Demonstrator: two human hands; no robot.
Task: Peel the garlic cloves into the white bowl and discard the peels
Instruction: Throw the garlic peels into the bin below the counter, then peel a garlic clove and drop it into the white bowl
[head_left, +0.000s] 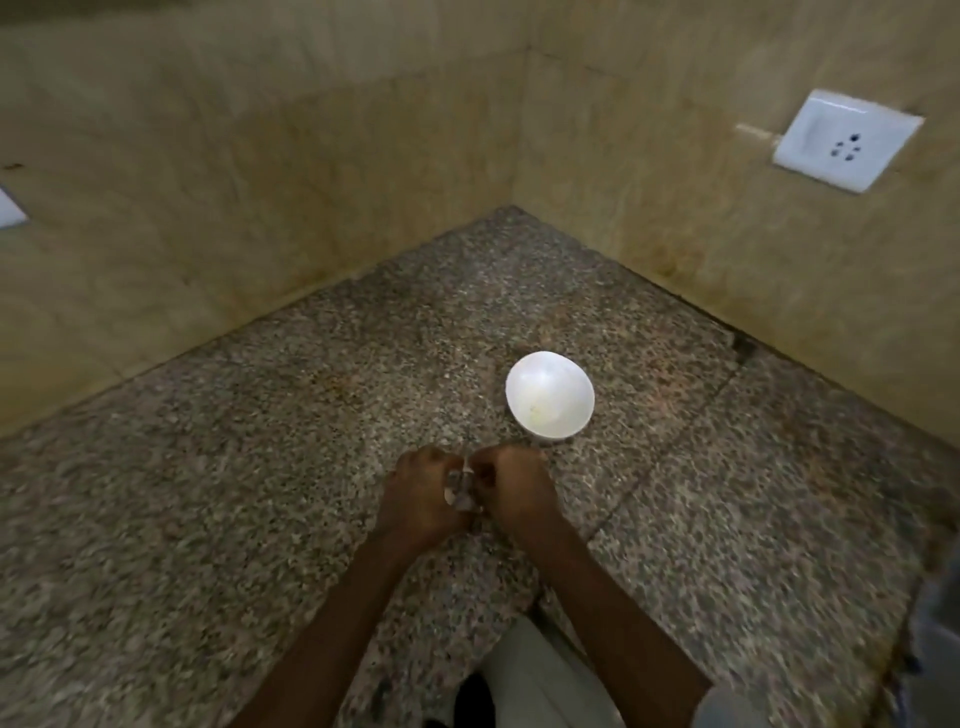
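Note:
A small white bowl (550, 397) stands on the speckled granite counter (260, 493), with a faint pale bit at its bottom. Just in front of it, my left hand (423, 493) and my right hand (511, 491) meet, both with curled fingers. Between them they pinch a garlic clove (460, 488), seen only as pale papery bits in the gap. Most of the clove is hidden by my fingers.
The counter sits in a corner between two beige tiled walls. A white wall socket (847, 140) is on the right wall, and another white plate (10, 208) shows at the left edge. The counter's front edge runs near my body at the bottom.

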